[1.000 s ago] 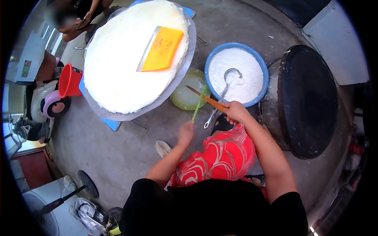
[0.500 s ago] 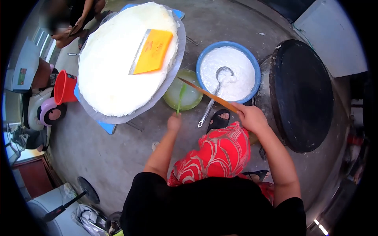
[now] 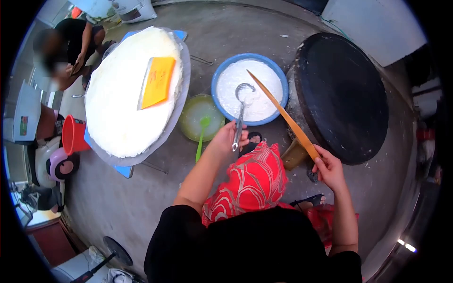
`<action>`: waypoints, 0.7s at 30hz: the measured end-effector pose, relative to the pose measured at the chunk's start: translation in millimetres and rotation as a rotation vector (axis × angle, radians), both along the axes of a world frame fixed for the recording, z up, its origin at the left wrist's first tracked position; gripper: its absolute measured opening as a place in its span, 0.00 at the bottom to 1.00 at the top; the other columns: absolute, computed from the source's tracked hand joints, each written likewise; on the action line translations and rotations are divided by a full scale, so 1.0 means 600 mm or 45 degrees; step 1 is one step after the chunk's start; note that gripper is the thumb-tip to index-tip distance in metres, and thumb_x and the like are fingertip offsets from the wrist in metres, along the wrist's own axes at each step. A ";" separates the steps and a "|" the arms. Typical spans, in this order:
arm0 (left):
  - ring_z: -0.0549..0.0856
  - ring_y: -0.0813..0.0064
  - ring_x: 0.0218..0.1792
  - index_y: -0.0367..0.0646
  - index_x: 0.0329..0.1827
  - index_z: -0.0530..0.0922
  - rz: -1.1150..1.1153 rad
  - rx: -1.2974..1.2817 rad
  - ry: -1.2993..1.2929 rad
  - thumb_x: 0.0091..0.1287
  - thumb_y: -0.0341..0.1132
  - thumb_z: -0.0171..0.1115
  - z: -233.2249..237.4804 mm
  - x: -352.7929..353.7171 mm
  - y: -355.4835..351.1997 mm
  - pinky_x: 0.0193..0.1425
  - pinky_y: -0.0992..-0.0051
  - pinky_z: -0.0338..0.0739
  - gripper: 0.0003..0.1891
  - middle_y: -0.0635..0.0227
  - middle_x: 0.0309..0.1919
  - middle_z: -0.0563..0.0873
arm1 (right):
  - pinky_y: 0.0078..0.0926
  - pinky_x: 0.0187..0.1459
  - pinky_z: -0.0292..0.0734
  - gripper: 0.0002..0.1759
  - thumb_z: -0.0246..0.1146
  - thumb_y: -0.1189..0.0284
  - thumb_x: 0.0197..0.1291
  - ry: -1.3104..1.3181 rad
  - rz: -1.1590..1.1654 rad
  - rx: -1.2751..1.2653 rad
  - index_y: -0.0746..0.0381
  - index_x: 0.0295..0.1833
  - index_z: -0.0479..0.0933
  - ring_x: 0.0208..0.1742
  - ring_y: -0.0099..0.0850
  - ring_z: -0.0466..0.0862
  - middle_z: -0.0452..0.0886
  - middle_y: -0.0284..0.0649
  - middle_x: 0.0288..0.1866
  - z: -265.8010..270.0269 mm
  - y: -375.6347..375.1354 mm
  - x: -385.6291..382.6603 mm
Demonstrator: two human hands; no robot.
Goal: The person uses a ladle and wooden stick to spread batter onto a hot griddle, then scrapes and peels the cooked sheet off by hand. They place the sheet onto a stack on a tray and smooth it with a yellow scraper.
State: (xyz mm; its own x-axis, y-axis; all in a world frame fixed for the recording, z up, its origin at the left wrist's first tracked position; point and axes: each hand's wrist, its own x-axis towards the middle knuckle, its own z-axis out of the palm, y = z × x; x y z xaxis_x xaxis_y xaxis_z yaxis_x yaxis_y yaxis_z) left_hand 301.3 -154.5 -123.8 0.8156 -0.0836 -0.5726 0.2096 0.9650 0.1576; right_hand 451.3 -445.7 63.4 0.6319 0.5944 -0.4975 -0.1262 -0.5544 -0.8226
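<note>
My left hand is at the handle of a metal ladle, its fingers curled around it. The ladle's bowl sits in white batter inside a blue basin. My right hand is closed on the wide end of a long, thin wooden spatula, whose pointed tip reaches over the basin. Left of the basin, a green brush-like utensil leans in a green bowl of cloudy liquid. A large round black griddle stands to the right.
A stack of thin white round sheets lies at the left, with an orange scraper on top. A red bucket stands beyond it. Another person crouches at the upper left. A brownish container is beside the griddle.
My left hand has let go of the green utensil and moved right to the ladle. My right hand has shifted right and down, and the spatula now points over the batter.
</note>
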 end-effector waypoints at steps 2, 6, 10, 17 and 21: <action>0.79 0.71 0.24 0.35 0.45 0.68 0.119 -0.056 0.272 0.69 0.45 0.40 0.033 0.041 -0.004 0.34 0.72 0.78 0.19 0.58 0.31 0.78 | 0.12 0.16 0.62 0.21 0.51 0.77 0.60 0.033 -0.080 0.006 0.59 0.60 0.67 0.15 0.15 0.67 0.73 0.32 0.21 0.013 -0.032 -0.005; 0.66 0.83 0.13 0.37 0.35 0.69 0.024 0.250 0.561 0.69 0.39 0.41 -0.023 0.062 0.014 0.11 0.82 0.54 0.14 0.66 0.21 0.72 | 0.11 0.15 0.61 0.21 0.51 0.76 0.61 0.030 -0.201 0.069 0.60 0.60 0.65 0.13 0.15 0.66 0.74 0.33 0.22 0.023 -0.079 -0.012; 0.65 0.82 0.09 0.41 0.34 0.71 -0.027 1.071 0.573 0.67 0.40 0.45 0.090 0.038 -0.035 0.11 0.80 0.60 0.12 0.74 0.12 0.71 | 0.09 0.14 0.60 0.21 0.51 0.76 0.61 0.024 -0.258 0.116 0.61 0.61 0.65 0.13 0.14 0.66 0.74 0.33 0.22 0.008 -0.112 -0.010; 0.78 0.71 0.19 0.38 0.38 0.74 -0.140 2.090 0.410 0.66 0.39 0.46 0.053 0.012 -0.041 0.24 0.73 0.72 0.13 0.64 0.18 0.79 | 0.09 0.15 0.60 0.21 0.51 0.76 0.60 0.091 -0.351 0.220 0.60 0.61 0.65 0.13 0.14 0.66 0.74 0.33 0.23 -0.005 -0.116 -0.013; 0.81 0.55 0.40 0.41 0.39 0.78 -1.216 2.565 0.909 0.64 0.39 0.44 0.098 0.035 0.002 0.44 0.60 0.74 0.15 0.57 0.36 0.82 | 0.09 0.17 0.62 0.21 0.51 0.77 0.60 0.012 -0.317 0.207 0.60 0.61 0.65 0.16 0.14 0.67 0.74 0.32 0.23 0.000 -0.125 -0.016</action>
State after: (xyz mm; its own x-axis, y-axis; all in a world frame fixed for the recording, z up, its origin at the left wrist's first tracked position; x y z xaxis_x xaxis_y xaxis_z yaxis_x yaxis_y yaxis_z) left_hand 322.5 -153.4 -65.2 0.6107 0.6436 -0.4613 0.7701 -0.6184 0.1567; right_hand 441.6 -520.6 63.2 0.7638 0.4942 -0.4153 -0.2500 -0.3667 -0.8961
